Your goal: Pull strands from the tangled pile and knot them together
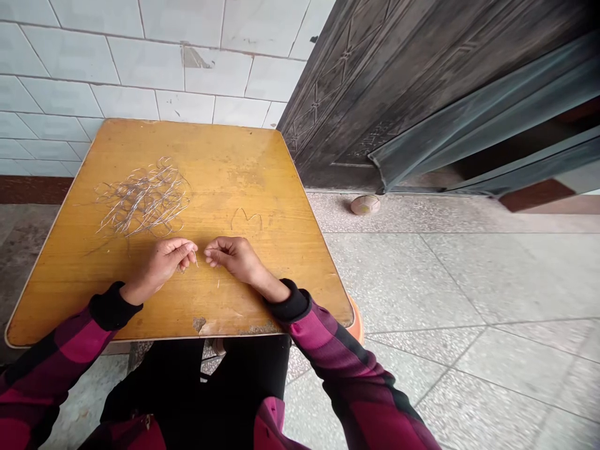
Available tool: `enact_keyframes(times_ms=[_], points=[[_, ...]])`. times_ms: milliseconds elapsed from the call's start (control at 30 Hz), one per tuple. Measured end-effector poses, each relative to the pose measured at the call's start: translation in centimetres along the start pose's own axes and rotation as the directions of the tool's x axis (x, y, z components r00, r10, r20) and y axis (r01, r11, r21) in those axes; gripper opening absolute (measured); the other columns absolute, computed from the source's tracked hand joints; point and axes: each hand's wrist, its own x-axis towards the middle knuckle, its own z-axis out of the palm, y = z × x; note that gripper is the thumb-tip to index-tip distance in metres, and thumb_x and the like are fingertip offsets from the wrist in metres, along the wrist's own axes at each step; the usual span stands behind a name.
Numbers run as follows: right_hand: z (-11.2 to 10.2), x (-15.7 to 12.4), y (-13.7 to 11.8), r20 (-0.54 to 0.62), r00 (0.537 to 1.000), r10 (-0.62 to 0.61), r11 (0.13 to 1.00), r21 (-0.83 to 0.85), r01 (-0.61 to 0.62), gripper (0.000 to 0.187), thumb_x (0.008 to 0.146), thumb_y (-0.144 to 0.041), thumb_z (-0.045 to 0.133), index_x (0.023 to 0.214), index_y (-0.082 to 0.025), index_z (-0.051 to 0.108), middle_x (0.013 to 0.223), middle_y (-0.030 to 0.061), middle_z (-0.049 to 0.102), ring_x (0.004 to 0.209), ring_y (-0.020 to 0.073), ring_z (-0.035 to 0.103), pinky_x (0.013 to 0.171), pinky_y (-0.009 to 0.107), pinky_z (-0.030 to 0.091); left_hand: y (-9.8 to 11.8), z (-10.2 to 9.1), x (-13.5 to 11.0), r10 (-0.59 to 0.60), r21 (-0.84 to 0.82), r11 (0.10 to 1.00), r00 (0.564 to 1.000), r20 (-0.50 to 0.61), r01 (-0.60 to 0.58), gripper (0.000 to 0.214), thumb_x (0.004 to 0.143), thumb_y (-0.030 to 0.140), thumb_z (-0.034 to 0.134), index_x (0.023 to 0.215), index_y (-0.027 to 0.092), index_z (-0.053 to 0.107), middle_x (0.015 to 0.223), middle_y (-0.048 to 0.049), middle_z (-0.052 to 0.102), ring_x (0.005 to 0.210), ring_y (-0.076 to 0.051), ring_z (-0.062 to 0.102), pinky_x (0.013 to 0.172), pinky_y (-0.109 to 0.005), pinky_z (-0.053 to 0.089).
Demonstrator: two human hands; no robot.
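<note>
My left hand (164, 262) and my right hand (232, 255) rest close together near the front middle of a worn yellow wooden table (281, 250). Both have their fingers curled into a pinch. A short thin metal wire (195, 257) shows at the fingertips of my left hand, between the two hands. What my right fingers pinch is too small to make out. A tangled pile of thin metal wires (143, 200) lies on the table beyond my left hand. One bent wire (246, 217) lies alone beyond my right hand.
The table stands against a white tiled wall (140, 62). A dark wooden door (422, 94) leans at the right. A small round object (365, 204) lies on the stone floor by the door. The table's front edge is chipped (199, 323).
</note>
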Motion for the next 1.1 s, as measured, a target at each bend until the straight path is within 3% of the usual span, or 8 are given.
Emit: enact_keyframes(times_ms=[167, 300, 500, 633, 867, 967, 1100], points=[[0.5, -0.2, -0.6, 0.013, 0.995, 0.094, 0.988, 0.126, -0.095, 0.027, 0.076, -0.041, 0.068, 0.077, -0.014, 0.064, 0.066, 0.001, 0.064, 0.057, 0.0092, 0.06, 0.056, 0.023, 0.05, -0.3, 0.8, -0.2, 0.053, 0.035, 0.998, 0.999, 0.008, -0.053, 0.025, 0.085, 0.037, 0.056, 0.08, 0.014, 0.064, 0.059, 0.0003, 0.057, 0.05, -0.009, 0.047, 0.046, -0.022, 0.037], [0.2, -0.2, -0.8, -0.009, 0.994, 0.107, 0.976, 0.192, -0.103, 0.026, 0.076, -0.039, 0.069, 0.079, -0.014, 0.063, 0.068, 0.0007, 0.064, 0.059, 0.0091, 0.06, 0.059, 0.024, 0.05, -0.2, 0.7, -0.1, 0.101, 0.008, 0.995, 0.995, -0.025, -0.101, 0.023, 0.088, 0.036, 0.053, 0.093, 0.015, 0.06, 0.065, 0.0008, 0.059, 0.05, -0.009, 0.048, 0.046, -0.021, 0.038], [-0.1, 0.2, -0.2, -0.014, 0.999, -0.032, 0.999, 0.013, 0.032, 0.02, 0.077, -0.033, 0.067, 0.083, -0.014, 0.066, 0.074, 0.0013, 0.066, 0.065, 0.0102, 0.057, 0.064, 0.025, 0.046, -0.2, 0.7, -0.2, 0.175, 0.056, 0.983, 0.984, 0.018, -0.176, 0.017, 0.089, 0.03, 0.051, 0.096, 0.015, 0.055, 0.065, 0.0012, 0.06, 0.049, -0.009, 0.047, 0.047, -0.022, 0.038], [-0.3, 0.2, 0.0, 0.05, 0.998, -0.035, 0.998, -0.049, 0.037, 0.019, 0.079, -0.032, 0.065, 0.084, -0.015, 0.069, 0.078, 0.0023, 0.068, 0.07, 0.0121, 0.06, 0.066, 0.026, 0.046, -0.3, 0.7, -0.1, 0.196, 0.083, 0.976, 0.98, 0.045, -0.199, 0.015, 0.089, 0.029, 0.05, 0.096, 0.016, 0.055, 0.066, 0.0014, 0.06, 0.05, -0.008, 0.048, 0.049, -0.022, 0.04], [-1.3, 0.2, -0.4, 0.035, 0.994, 0.106, 0.971, 0.213, -0.112, 0.025, 0.073, -0.036, 0.072, 0.084, -0.014, 0.067, 0.073, 0.0012, 0.068, 0.06, 0.0084, 0.06, 0.06, 0.023, 0.05, 0.3, -0.1, -0.1, 0.03, -0.134, 0.99, 0.999, -0.035, -0.035, 0.021, 0.081, 0.031, 0.064, 0.093, 0.016, 0.057, 0.066, 0.0021, 0.06, 0.048, -0.007, 0.045, 0.045, -0.021, 0.035], [-1.2, 0.2, -0.7, -0.015, 0.99, 0.137, 0.953, 0.275, -0.128, 0.028, 0.072, -0.04, 0.074, 0.08, -0.014, 0.067, 0.071, 0.0016, 0.068, 0.059, 0.0083, 0.062, 0.059, 0.023, 0.051, 0.4, -0.4, 0.2, -0.077, -0.329, 0.939, 0.995, 0.07, 0.096, 0.03, 0.073, 0.034, 0.073, 0.092, 0.015, 0.062, 0.077, -0.0022, 0.065, 0.058, -0.009, 0.053, 0.052, -0.021, 0.04], [-0.8, 0.0, -1.2, -0.057, 0.989, 0.134, 0.94, 0.322, -0.109, 0.029, 0.072, -0.042, 0.074, 0.077, -0.014, 0.068, 0.073, 0.0026, 0.07, 0.061, 0.0089, 0.063, 0.062, 0.023, 0.053, 0.0, -0.8, 0.8, -0.214, -0.551, 0.78, 0.954, 0.211, 0.297, 0.029, 0.077, 0.041, 0.067, 0.082, 0.012, 0.066, 0.086, -0.0083, 0.067, 0.068, -0.012, 0.058, 0.056, -0.022, 0.045]])
